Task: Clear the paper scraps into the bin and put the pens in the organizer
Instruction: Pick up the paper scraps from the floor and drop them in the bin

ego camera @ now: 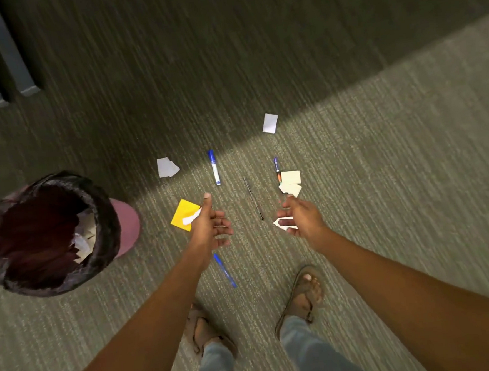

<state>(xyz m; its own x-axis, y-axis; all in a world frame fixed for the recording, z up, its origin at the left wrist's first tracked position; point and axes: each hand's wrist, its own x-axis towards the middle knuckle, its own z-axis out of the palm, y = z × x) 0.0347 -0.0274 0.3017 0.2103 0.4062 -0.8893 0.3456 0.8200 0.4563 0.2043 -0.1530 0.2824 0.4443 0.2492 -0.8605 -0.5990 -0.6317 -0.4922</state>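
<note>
Reaching mid-frame, my left hand (pixel 211 225) hangs empty, fingers spread; my right hand (pixel 300 216) pinches a white scrap (pixel 283 222); bin (pixel 107 224) at left.

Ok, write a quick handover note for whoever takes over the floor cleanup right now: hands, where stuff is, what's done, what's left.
Hands: left hand open and empty, above the yellow note. Right hand open, a white scrap lying by its fingers; whether it holds the scrap is unclear.
Bin: on the carpet to the left, some paper already in it.
Scraps left: white ones at and a cream pile.
Pens, all on the carpet: blue-capped marker, thin black pen, pen partly under the cream pile, blue pen near the feet.
Organizer: not in view.
</note>
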